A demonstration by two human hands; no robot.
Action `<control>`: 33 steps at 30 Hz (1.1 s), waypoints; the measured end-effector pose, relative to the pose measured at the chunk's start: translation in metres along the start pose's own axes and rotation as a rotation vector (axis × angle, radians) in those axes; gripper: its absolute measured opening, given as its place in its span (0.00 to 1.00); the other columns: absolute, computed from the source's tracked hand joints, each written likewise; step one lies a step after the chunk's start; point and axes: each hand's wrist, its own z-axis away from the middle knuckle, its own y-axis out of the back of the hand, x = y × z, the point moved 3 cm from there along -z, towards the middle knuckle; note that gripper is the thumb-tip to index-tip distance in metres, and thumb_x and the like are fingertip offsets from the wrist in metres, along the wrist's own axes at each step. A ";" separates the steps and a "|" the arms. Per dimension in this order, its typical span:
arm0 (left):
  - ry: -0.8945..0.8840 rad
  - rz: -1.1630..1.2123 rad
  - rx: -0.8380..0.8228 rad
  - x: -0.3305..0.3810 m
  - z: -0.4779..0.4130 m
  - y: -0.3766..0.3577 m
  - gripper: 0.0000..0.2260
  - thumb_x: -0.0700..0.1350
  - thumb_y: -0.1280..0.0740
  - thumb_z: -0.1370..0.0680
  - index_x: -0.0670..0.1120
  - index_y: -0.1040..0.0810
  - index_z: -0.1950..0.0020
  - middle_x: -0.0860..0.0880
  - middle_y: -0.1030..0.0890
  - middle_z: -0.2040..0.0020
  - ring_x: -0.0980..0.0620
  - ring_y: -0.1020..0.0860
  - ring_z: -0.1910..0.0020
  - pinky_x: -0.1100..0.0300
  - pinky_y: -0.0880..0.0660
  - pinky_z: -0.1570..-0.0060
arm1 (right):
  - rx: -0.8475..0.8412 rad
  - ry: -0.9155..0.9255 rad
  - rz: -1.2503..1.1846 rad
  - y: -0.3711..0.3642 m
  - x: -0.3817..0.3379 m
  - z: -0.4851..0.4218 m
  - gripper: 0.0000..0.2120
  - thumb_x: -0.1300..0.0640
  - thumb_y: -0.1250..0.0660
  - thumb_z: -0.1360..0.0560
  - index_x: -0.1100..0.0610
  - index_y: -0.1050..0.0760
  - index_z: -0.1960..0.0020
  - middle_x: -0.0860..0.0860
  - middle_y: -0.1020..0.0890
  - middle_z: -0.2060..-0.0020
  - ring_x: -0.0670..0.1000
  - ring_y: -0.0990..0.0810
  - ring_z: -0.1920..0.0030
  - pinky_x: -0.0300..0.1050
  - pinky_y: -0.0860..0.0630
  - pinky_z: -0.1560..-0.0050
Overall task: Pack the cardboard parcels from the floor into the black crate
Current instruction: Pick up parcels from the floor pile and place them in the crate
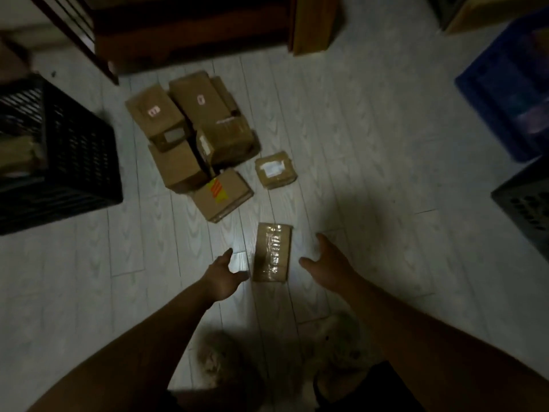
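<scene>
A small taped cardboard parcel (271, 251) lies flat on the pale floor in front of me. My left hand (223, 278) hovers open just left of it, fingers spread, not touching. My right hand (328, 264) is open on its right side, also apart from it. Farther away sits a pile of several cardboard parcels (190, 135), with a small labelled parcel (275, 169) and one with an orange sticker (221, 193) at its near edge. The black crate (68, 153) stands at the left, with something pale partly visible inside.
A blue crate (505, 93) stands at the right, a dark perforated crate (525, 203) below it at the frame edge. Dark wooden furniture (190, 31) lines the far side. My slippered feet (335, 340) are below the hands. The room is dim.
</scene>
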 end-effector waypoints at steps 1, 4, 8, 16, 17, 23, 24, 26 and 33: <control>0.000 0.042 -0.003 -0.012 -0.027 -0.018 0.37 0.50 0.33 0.24 0.46 0.53 0.23 0.45 0.46 0.23 0.45 0.44 0.25 0.54 0.44 0.30 | -0.004 0.000 -0.021 -0.018 0.014 -0.027 0.39 0.47 0.33 0.25 0.53 0.51 0.23 0.55 0.40 0.26 0.57 0.37 0.28 0.48 0.37 0.34; 0.005 0.150 0.008 -0.044 -0.108 -0.067 0.39 0.49 0.33 0.24 0.46 0.55 0.23 0.44 0.44 0.23 0.45 0.40 0.27 0.63 0.36 0.39 | -0.033 -0.040 -0.105 -0.078 0.057 -0.109 0.39 0.47 0.32 0.27 0.56 0.49 0.24 0.56 0.35 0.28 0.57 0.31 0.33 0.44 0.30 0.44; 0.045 0.352 0.030 -0.076 -0.203 -0.114 0.33 0.52 0.37 0.22 0.44 0.51 0.24 0.42 0.34 0.28 0.47 0.27 0.40 0.69 0.27 0.54 | -0.070 -0.088 -0.306 -0.147 0.105 -0.187 0.30 0.52 0.30 0.27 0.55 0.36 0.29 0.56 0.24 0.37 0.48 0.22 0.53 0.36 0.25 0.64; -0.051 0.676 -0.032 -0.085 -0.266 -0.142 0.24 0.53 0.36 0.23 0.45 0.36 0.30 0.47 0.21 0.47 0.49 0.19 0.52 0.57 0.23 0.58 | -0.013 0.042 -0.571 -0.191 0.116 -0.228 0.28 0.55 0.32 0.26 0.51 0.36 0.28 0.55 0.24 0.38 0.55 0.21 0.45 0.56 0.23 0.45; -0.072 0.679 -0.015 -0.081 -0.259 -0.134 0.27 0.53 0.35 0.24 0.46 0.39 0.29 0.48 0.22 0.48 0.50 0.20 0.53 0.59 0.24 0.61 | 0.001 0.067 -0.574 -0.184 0.108 -0.222 0.27 0.55 0.32 0.26 0.51 0.35 0.29 0.53 0.23 0.39 0.53 0.21 0.47 0.53 0.22 0.47; -0.165 0.715 0.011 -0.031 -0.137 -0.040 0.30 0.54 0.32 0.25 0.51 0.42 0.28 0.49 0.23 0.44 0.49 0.20 0.49 0.54 0.23 0.52 | -0.020 0.115 -0.515 -0.112 0.005 -0.120 0.26 0.50 0.32 0.28 0.42 0.35 0.32 0.47 0.20 0.46 0.49 0.19 0.51 0.51 0.21 0.49; -0.190 0.719 0.036 -0.021 -0.107 -0.018 0.29 0.53 0.32 0.25 0.50 0.40 0.28 0.48 0.22 0.43 0.49 0.20 0.49 0.54 0.23 0.52 | -0.024 0.136 -0.512 -0.098 -0.020 -0.093 0.26 0.50 0.32 0.28 0.41 0.34 0.32 0.45 0.20 0.48 0.47 0.19 0.52 0.47 0.21 0.51; -0.239 0.721 0.093 -0.001 -0.043 0.027 0.26 0.51 0.32 0.25 0.49 0.37 0.30 0.47 0.21 0.42 0.50 0.19 0.49 0.53 0.22 0.50 | -0.026 0.178 -0.510 -0.070 -0.073 -0.038 0.23 0.50 0.33 0.29 0.41 0.32 0.36 0.44 0.20 0.49 0.45 0.19 0.53 0.43 0.22 0.55; -0.345 0.717 0.244 0.043 0.180 0.197 0.20 0.53 0.31 0.26 0.53 0.32 0.37 0.55 0.20 0.49 0.57 0.19 0.53 0.62 0.25 0.59 | -0.039 0.348 -0.540 -0.001 -0.264 0.164 0.21 0.57 0.31 0.28 0.49 0.30 0.36 0.49 0.19 0.46 0.49 0.19 0.49 0.50 0.21 0.48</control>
